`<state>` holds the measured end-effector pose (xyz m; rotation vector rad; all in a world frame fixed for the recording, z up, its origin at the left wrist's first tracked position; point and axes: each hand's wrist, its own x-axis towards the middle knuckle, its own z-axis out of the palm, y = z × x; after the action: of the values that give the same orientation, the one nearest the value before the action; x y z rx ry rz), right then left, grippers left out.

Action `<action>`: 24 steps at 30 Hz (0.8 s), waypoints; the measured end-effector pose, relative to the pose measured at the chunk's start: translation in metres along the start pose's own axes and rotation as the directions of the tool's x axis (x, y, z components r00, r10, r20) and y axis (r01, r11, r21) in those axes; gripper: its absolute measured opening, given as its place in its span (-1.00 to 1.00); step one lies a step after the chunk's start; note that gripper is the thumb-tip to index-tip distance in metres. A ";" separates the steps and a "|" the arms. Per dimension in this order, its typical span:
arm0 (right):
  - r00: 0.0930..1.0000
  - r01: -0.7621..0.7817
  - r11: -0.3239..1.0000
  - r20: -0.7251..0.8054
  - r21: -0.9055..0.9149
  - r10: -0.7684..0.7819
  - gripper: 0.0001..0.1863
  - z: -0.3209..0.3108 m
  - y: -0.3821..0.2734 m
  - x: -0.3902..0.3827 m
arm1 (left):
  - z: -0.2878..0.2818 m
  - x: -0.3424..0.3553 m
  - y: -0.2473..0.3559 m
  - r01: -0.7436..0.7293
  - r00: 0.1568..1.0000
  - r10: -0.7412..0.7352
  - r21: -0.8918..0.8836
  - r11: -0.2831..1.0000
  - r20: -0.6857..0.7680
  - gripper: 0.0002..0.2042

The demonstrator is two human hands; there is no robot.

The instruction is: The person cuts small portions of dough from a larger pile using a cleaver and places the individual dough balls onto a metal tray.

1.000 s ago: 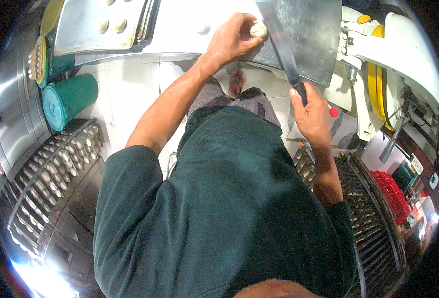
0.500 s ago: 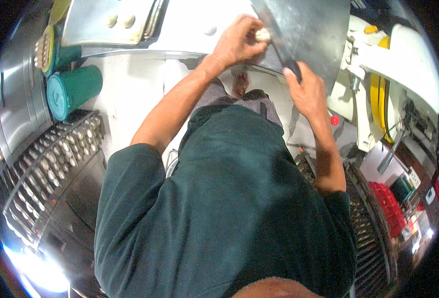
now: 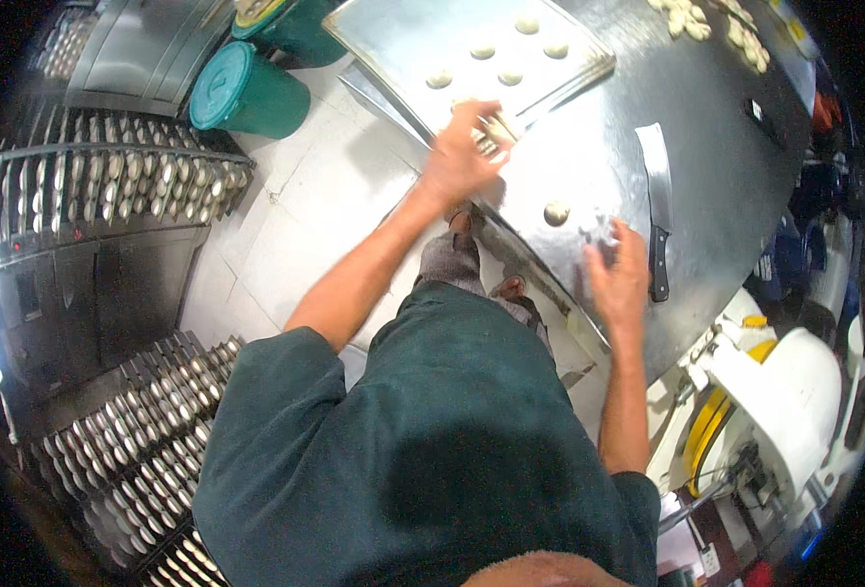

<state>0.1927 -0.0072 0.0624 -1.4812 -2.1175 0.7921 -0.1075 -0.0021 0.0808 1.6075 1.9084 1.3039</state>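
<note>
My left hand (image 3: pixel 464 157) is at the near corner of a metal baking tray (image 3: pixel 383 39), smeared by motion, so whether it grips anything is hidden. Several round pale dough balls (image 3: pixel 510 77) sit spaced apart on that tray. On the metal table (image 3: pixel 711 186) one more dough ball (image 3: pixel 556 212) lies between my two hands. My right hand (image 3: pixel 618 274) hovers by the table's near edge with fingers apart and nothing in them. Just right of it lies a large knife (image 3: pixel 655 186) with a broad blade and black handle, flat on the table.
Irregular dough pieces (image 3: pixel 685 18) lie at the table's far side, with a small black object (image 3: pixel 760 119) nearby. A white machine with a yellow ring (image 3: pixel 784 391) stands at right. Left are a green lidded bin (image 3: pixel 246 93) and racks (image 3: pixel 119 171) filled with dough pieces.
My right hand has let go of the knife, which now lies on the table. The dough piece is no longer seen in my left hand, which is now beside the tray. The view has turned.
</note>
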 end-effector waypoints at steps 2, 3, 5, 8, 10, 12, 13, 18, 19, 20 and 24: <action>0.979 0.198 0.980 -0.040 -0.015 -0.198 -0.43 0.038 -0.028 0.025 | -0.048 0.054 -0.053 -0.174 0.962 0.219 0.247 0.953 -0.166 -0.50; 0.957 0.281 0.959 -0.060 -0.033 -0.283 -0.45 0.051 -0.030 0.036 | -0.058 0.082 -0.072 -0.123 0.968 0.164 0.210 0.970 -0.191 -0.49; 0.979 0.191 0.982 0.071 -0.005 -0.190 -0.51 0.065 -0.014 0.051 | -0.072 0.121 -0.097 -0.087 0.990 0.106 0.180 0.980 -0.094 -0.48; 0.976 -0.006 0.991 0.219 0.135 -0.024 -0.59 0.057 -0.028 0.072 | -0.081 0.140 -0.166 -0.081 0.985 0.011 0.399 0.914 0.175 -0.47; 0.974 -0.008 0.992 0.227 0.129 -0.022 -0.60 0.049 -0.047 0.096 | -0.083 0.144 -0.170 -0.055 0.976 -0.011 0.298 0.953 0.218 -0.48; 0.967 0.173 0.981 0.176 0.088 -0.186 -0.60 0.051 -0.094 0.148 | -0.089 0.143 -0.176 -0.086 0.969 0.022 0.252 0.964 0.246 -0.50; 0.949 0.268 0.961 0.152 0.069 -0.275 -0.60 0.056 -0.121 0.178 | -0.091 0.142 -0.177 -0.067 0.967 0.010 0.217 0.974 0.255 -0.50; 0.924 0.369 0.919 0.052 0.138 -0.379 -0.59 0.126 -0.190 0.325 | -0.099 0.155 -0.179 -0.094 0.950 0.049 0.132 0.987 0.309 -0.51; 0.936 0.329 0.928 0.074 0.172 -0.345 -0.57 0.143 -0.185 0.346 | -0.094 0.161 -0.181 -0.136 0.943 0.094 0.113 0.984 0.320 -0.52; 0.920 0.368 0.929 0.130 0.033 -0.369 -0.56 0.156 -0.177 0.358 | -0.092 0.166 -0.180 -0.125 0.925 0.079 0.104 0.987 0.371 -0.49; 0.904 0.406 0.905 0.203 -0.127 -0.377 -0.45 0.140 -0.174 0.361 | -0.107 0.175 -0.172 -0.047 0.918 0.015 0.072 0.996 0.396 -0.40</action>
<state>-0.1375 0.2580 0.0850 -1.0271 -2.5565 0.6209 -0.3448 0.1192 0.0529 1.7855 1.7056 0.8366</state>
